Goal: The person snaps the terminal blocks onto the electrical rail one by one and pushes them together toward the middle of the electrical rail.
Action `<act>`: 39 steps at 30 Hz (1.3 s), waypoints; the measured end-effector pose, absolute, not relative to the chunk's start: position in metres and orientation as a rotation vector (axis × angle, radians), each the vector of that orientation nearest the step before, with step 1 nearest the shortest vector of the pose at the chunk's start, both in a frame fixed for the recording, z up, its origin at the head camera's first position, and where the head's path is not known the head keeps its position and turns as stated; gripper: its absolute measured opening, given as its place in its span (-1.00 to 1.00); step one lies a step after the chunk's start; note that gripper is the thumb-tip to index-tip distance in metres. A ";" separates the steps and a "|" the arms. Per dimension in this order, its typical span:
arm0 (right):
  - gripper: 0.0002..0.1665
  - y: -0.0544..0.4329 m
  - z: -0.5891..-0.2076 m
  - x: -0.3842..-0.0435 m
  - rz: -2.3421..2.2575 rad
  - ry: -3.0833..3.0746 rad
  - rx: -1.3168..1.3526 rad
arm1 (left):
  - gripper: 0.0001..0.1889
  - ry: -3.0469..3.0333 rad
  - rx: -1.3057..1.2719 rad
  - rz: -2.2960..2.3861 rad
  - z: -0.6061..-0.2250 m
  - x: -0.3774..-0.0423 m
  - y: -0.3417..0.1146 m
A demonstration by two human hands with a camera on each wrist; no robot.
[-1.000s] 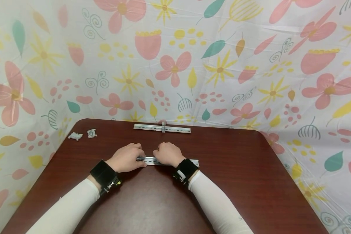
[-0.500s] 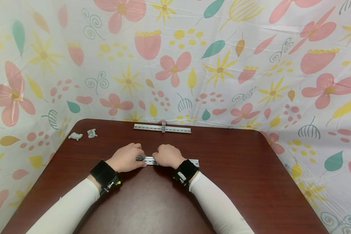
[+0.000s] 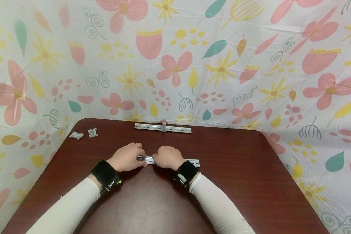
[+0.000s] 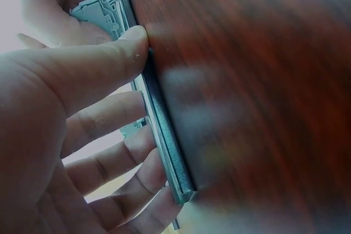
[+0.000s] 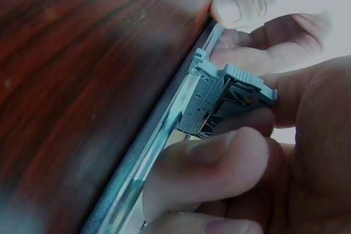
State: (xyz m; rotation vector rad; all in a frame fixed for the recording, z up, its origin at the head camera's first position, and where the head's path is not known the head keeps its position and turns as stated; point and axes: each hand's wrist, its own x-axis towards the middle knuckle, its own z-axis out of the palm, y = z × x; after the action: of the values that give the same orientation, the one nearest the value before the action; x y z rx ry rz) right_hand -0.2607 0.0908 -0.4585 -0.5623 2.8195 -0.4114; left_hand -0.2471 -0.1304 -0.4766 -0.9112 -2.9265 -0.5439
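In the head view, I see the left hand left of centre, its fingers gripping the metal rail mid-frame above the desk; both hands cover parts of it. The right hand hides the grey block; only the wrist views show me its fingers curled against that, at the rail. A smaller piece behind the left fingers, lower centre of the left wrist view, is too obscured to identify.
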 end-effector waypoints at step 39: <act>-0.38 0.085 -0.457 -0.245 -0.156 2.845 -0.600 | -0.75 -2.944 -0.894 -0.577 -0.475 -0.246 -0.131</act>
State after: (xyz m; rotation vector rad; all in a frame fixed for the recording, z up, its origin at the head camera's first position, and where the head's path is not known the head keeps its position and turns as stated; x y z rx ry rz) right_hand -0.2451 0.0847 -0.4566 -0.6002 2.8447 -0.1562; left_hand -0.2461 -0.1310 -0.4745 -0.8939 -2.9439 -0.5768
